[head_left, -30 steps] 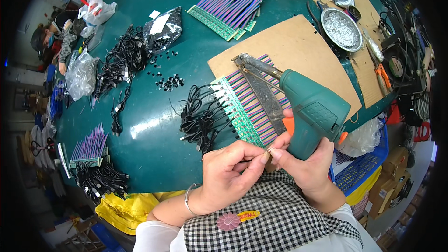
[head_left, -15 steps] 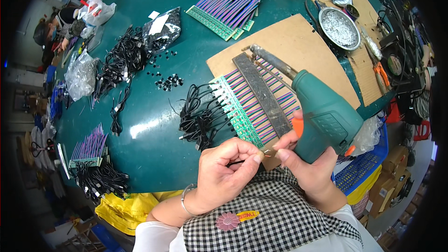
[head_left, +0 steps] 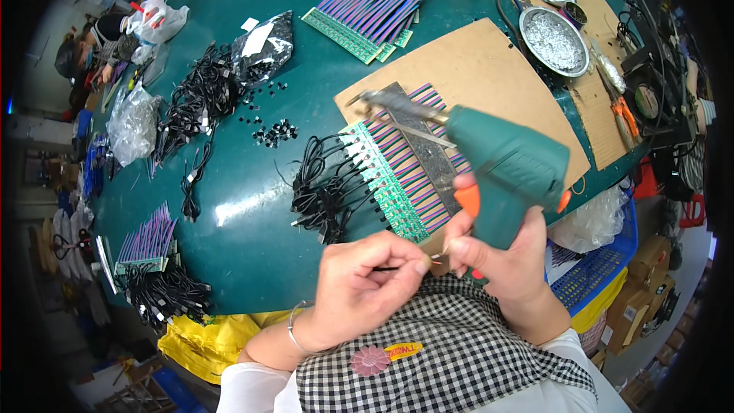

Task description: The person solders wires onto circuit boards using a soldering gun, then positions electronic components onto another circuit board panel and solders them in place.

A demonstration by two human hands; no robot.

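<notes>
Your L hand (head_left: 365,279) pinches a thin black wire (head_left: 388,267) close to your chest; R hand (head_left: 501,260) grips the green soldering gun (head_left: 501,176) just beside it. Keep the wire end steady w/ the tip low over the circuit-board strip (head_left: 397,176) ahead of both hands. Watch the black cable bundle (head_left: 325,187) beyond your L hand, so nothing snags.

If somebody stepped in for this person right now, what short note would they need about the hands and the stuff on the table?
Right hand: gripping the green soldering gun, its tip over the strip of circuit boards.
Left hand: pinching a thin wire at the table's near edge.
Strip lies on a cardboard sheet, black cables attached on its left.
Done or left: cannot be judged from here.
</notes>
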